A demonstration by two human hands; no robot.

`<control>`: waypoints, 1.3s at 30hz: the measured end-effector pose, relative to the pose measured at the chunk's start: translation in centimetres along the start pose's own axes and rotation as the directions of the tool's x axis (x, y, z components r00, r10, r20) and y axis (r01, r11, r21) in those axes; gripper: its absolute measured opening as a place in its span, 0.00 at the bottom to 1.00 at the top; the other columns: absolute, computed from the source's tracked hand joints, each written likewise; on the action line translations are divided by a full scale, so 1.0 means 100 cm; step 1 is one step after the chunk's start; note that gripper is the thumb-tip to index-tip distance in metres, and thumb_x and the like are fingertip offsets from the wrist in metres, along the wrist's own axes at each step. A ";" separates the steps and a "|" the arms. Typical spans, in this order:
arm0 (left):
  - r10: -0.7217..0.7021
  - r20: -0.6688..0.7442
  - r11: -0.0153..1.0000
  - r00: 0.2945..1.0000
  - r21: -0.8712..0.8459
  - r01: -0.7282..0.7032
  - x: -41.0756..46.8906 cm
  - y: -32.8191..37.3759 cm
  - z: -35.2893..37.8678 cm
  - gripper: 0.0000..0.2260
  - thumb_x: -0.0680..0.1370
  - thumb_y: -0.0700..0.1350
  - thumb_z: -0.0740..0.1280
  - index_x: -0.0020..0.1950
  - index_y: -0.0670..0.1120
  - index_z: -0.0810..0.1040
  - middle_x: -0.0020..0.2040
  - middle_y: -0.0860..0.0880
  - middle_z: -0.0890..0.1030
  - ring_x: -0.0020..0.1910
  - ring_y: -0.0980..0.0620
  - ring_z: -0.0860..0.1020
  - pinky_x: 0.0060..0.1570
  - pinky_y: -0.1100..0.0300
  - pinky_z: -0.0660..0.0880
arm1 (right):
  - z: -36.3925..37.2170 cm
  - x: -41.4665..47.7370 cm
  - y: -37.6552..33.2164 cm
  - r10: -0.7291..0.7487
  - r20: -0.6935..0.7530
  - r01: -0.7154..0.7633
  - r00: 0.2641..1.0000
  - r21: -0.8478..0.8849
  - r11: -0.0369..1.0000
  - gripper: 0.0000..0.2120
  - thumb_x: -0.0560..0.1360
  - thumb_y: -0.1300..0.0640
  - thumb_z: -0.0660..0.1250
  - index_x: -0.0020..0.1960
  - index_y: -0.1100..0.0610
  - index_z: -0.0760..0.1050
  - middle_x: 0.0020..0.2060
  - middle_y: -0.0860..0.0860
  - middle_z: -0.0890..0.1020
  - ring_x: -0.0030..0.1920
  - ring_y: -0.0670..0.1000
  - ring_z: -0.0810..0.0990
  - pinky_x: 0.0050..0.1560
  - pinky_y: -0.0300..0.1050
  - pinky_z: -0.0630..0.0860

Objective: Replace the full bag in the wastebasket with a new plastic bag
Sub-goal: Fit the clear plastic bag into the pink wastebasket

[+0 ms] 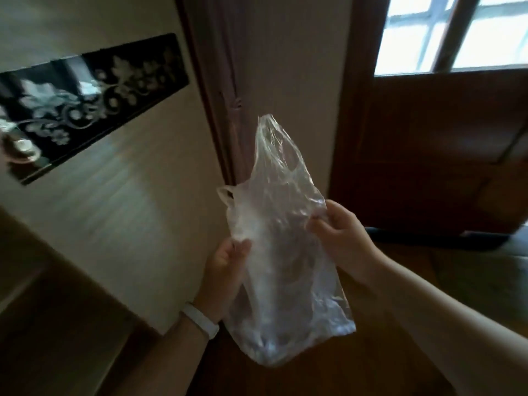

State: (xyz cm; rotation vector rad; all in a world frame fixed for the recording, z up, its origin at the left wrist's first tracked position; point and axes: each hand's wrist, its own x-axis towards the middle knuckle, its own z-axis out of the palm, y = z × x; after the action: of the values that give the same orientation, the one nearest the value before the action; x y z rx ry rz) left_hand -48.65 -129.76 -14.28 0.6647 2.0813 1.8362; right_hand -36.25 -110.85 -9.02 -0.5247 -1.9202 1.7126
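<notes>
Wooden door behind; both hands pinch plastic bag.

Clear, colourless plastic bag with whitish creases, white wristband on the near wrist, black wall panel at left patterned with silvery flowers and scrolls, cream wall, dark brown wooden door at right

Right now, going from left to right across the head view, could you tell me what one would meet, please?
Black floral wall panel → white wristband → left hand → clear plastic bag → right hand → dark wooden door with its window.
</notes>
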 end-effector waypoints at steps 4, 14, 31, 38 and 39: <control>0.044 0.034 0.999 0.998 -0.027 -0.043 0.025 -0.009 0.088 0.26 0.71 0.71 0.62 0.55 0.52 0.78 0.50 0.46 0.82 0.50 0.49 0.80 0.49 0.56 0.77 | -0.095 0.000 -0.013 -0.007 -0.149 0.024 0.989 0.109 0.994 0.07 0.76 0.72 0.61 0.42 0.63 0.71 0.42 0.71 0.77 0.39 0.59 0.75 0.40 0.53 0.71; -0.415 0.606 0.825 0.678 -0.063 0.561 0.069 -0.061 0.273 0.22 0.76 0.58 0.67 0.59 0.42 0.80 0.57 0.35 0.80 0.55 0.35 0.79 0.56 0.37 0.73 | -0.280 -0.022 0.019 -0.025 -0.527 0.098 0.849 0.111 0.989 0.10 0.76 0.73 0.60 0.41 0.59 0.71 0.40 0.61 0.82 0.35 0.55 0.81 0.34 0.45 0.78; -0.555 0.805 0.799 0.211 0.444 0.407 0.207 -0.079 0.558 0.21 0.76 0.55 0.69 0.65 0.47 0.74 0.52 0.50 0.82 0.45 0.54 0.80 0.39 0.58 0.78 | -0.438 0.078 0.070 0.027 -0.863 -0.167 0.505 -0.067 0.984 0.02 0.67 0.53 0.67 0.38 0.47 0.77 0.34 0.61 0.82 0.34 0.56 0.80 0.34 0.46 0.77; -0.498 0.864 0.804 0.077 0.427 0.413 0.211 -0.066 0.681 0.33 0.76 0.54 0.69 0.75 0.42 0.60 0.64 0.41 0.77 0.59 0.46 0.78 0.62 0.49 0.73 | -0.498 0.089 0.059 -0.046 -0.936 -0.180 0.349 -0.115 0.977 0.04 0.67 0.50 0.67 0.40 0.44 0.79 0.38 0.57 0.86 0.34 0.54 0.84 0.34 0.42 0.79; -0.478 0.878 0.789 0.025 0.417 0.451 0.210 -0.062 0.697 0.29 0.76 0.53 0.69 0.72 0.41 0.66 0.63 0.38 0.78 0.57 0.45 0.78 0.60 0.50 0.74 | -0.506 0.086 0.057 -0.060 -0.944 -0.185 0.324 -0.126 0.975 0.04 0.67 0.50 0.66 0.40 0.44 0.79 0.38 0.57 0.86 0.34 0.54 0.84 0.34 0.42 0.79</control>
State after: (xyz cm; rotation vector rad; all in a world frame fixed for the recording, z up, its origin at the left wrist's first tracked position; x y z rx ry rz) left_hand -32.62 -60.00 -28.87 0.7120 1.1128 0.5650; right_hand -12.75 -64.87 -9.86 -1.3512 -1.1304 0.7785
